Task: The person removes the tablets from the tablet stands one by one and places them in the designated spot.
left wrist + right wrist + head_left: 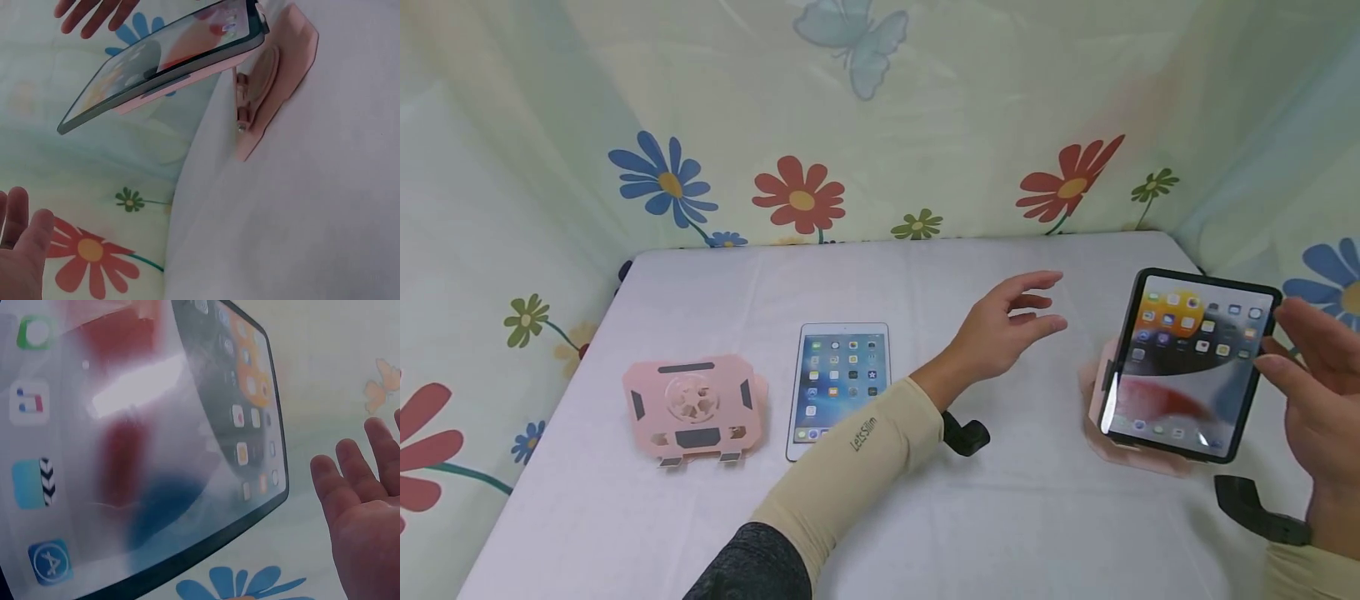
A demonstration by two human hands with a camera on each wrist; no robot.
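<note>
A black-framed tablet [1187,367] with its screen lit leans tilted on a pink stand [1101,417], whose hinged base [281,81] shows beneath it in the left wrist view. Beside the tablet's right edge is my right hand [1318,392], fingers loosely extended and holding nothing. A gap separates its fingers [356,478] from the tablet in the right wrist view. My left hand [1011,325] hovers to the left of the tablet, empty, with thumb and fingers spread apart and pointing right.
A smaller white tablet [842,375], lit, lies left of centre, partly covered by my left sleeve [857,467]. Farther left sits a second pink stand [694,408] with dark pads. The white-covered table [1037,517] meets a flowered curtain [962,167] behind.
</note>
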